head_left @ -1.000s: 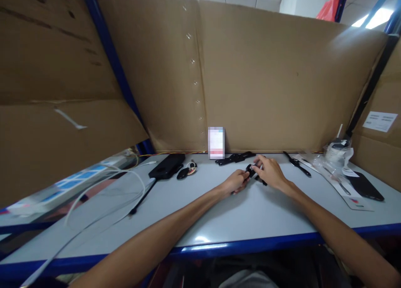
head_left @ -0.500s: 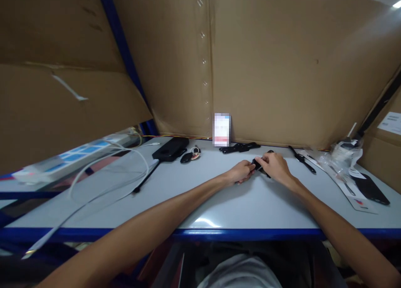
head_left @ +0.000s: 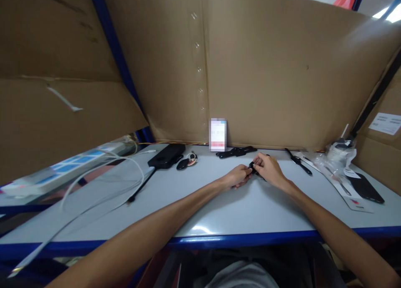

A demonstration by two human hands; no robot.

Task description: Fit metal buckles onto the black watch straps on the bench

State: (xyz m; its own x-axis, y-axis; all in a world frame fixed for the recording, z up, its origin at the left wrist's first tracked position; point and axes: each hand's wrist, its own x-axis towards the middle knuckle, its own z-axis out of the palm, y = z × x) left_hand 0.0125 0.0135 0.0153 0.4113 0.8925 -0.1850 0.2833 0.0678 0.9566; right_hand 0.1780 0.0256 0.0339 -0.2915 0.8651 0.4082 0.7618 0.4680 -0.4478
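Over the middle of the white table, my left hand is closed on one side of a small black object. Fingertips of my right hand pinch the same piece from the other side. Most of it is hidden by the fingers, so its exact kind cannot be made out. A dark part also shows behind and below my right hand. Beyond the hands lie black straps, near the foot of a propped-up phone with a lit, blurred screen. To the right rests a slim black strap-like item.
On the left are a black power bank, keys with a fob, white cables and a power strip. Clear plastic packaging, a flat card and a dark phone lie right. Cardboard walls the back.
The view has shifted slightly. My right hand's fingers have changed position around the small black object, which both hands still hold.
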